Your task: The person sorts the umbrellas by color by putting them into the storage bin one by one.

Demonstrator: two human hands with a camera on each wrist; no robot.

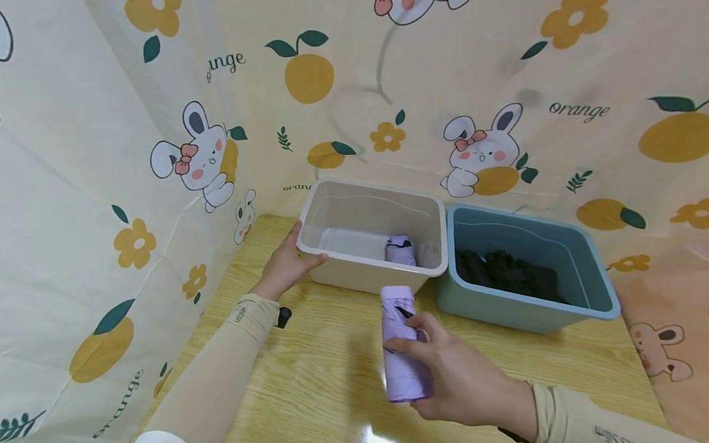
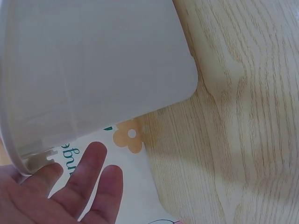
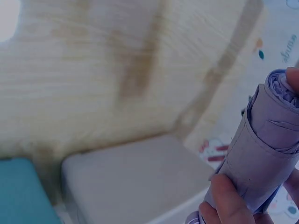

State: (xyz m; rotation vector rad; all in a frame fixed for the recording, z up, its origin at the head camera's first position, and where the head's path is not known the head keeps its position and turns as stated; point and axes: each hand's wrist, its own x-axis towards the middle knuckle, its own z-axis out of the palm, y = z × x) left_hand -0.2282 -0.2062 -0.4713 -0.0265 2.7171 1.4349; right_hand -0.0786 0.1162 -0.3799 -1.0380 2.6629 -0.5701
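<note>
My right hand [image 1: 451, 368] grips a lavender folded compact umbrella [image 1: 398, 343] over the table, in front of a cream bin [image 1: 364, 273]. Seen from the right wrist, fingers wrap the umbrella's rolled fabric [image 3: 264, 144], and its end shows bunched cloth. Inside the cream bin lies a second lavender roll [image 1: 400, 251] with a dark strap. My left hand [image 1: 288, 261] rests at this bin's front left corner, thumb along the front rim. From the left wrist, its other fingers [image 2: 112, 191] stretch loosely beside the bin's outer wall [image 2: 103, 60].
A blue bin [image 1: 504, 308] with dark, bunched items [image 1: 505, 272] inside stands just right of the cream one. Both sit on a wood-grain table [image 1: 302, 376]. Printed sheeting [image 1: 358, 117] with rabbits and oranges hangs behind and along the left side.
</note>
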